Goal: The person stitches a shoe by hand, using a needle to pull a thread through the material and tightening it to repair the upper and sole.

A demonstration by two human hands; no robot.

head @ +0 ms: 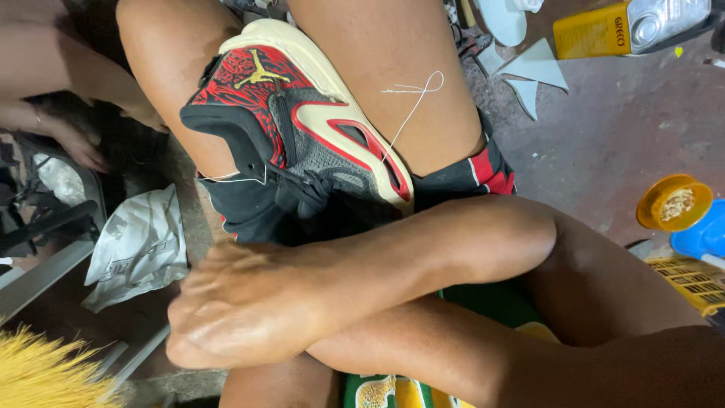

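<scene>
Sneaker [302, 128], red-black mesh upper, cream rubber sole, wedged between bare knees, white thread [411, 113] trailing; hands [249, 310] blurred, overlapping, crossed arms hiding the grip; cannot tell. Nearby: crumpled plastic bag [136, 245]; yellow tin [627, 26]; orange lid [674, 202].

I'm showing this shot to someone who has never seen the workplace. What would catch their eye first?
First the red, black and cream sneaker, wedged sole-up between the person's knees at top centre, with a white thread looping off its sole edge. Below it two crossed forearms fill the middle, the hands blurred at lower left. At the right edge sit an orange lid of small bits and, top right, a yellow can.
</scene>
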